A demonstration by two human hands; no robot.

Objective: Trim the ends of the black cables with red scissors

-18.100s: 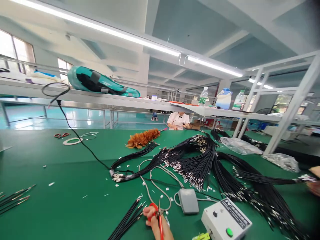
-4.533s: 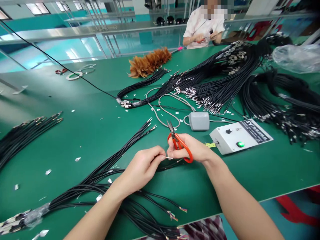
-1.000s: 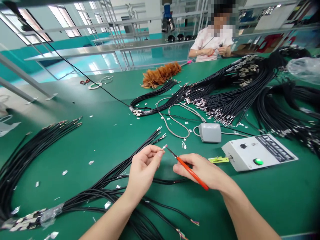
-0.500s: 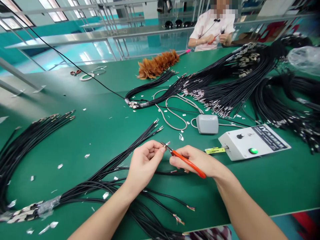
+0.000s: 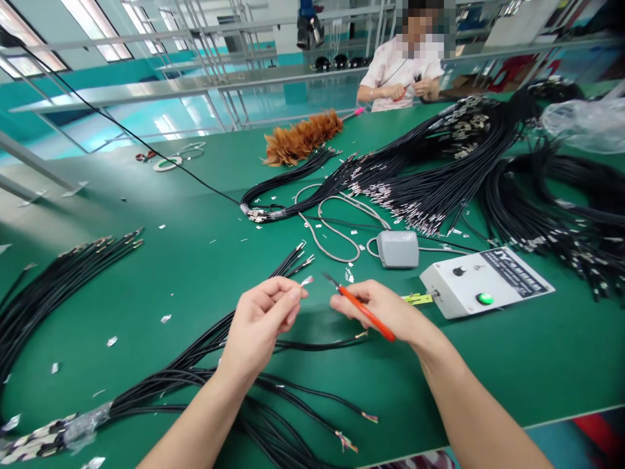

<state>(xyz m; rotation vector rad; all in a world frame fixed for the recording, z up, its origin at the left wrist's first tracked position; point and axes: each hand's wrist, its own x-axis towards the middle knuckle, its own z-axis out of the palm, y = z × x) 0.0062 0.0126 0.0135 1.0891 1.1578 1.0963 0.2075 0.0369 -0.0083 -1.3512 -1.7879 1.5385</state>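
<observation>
My left hand (image 5: 258, 319) pinches a small silvery foil scrap (image 5: 307, 281) between thumb and forefinger above the green table (image 5: 195, 273). My right hand (image 5: 385, 309) grips orange-handled snips (image 5: 364, 311), blade tips pointing left, a short gap from the scrap. Below both hands a thin black cable (image 5: 312, 343) lies on the table, its stripped end near my right wrist. A bundle of black cables (image 5: 205, 365) fans out beneath my left forearm.
A white control box (image 5: 486, 283) with a green button and a grey foot pedal (image 5: 398, 248) sit right of my hands. Large black cable piles (image 5: 439, 169) fill the far right. Another bundle (image 5: 58, 280) lies left. A person sits across the table beyond an orange feather duster (image 5: 303, 137).
My hands have drawn slightly apart; the snips' tips are no longer at the left fingertips, and the foil scrap now sticks out from my left fingers.
</observation>
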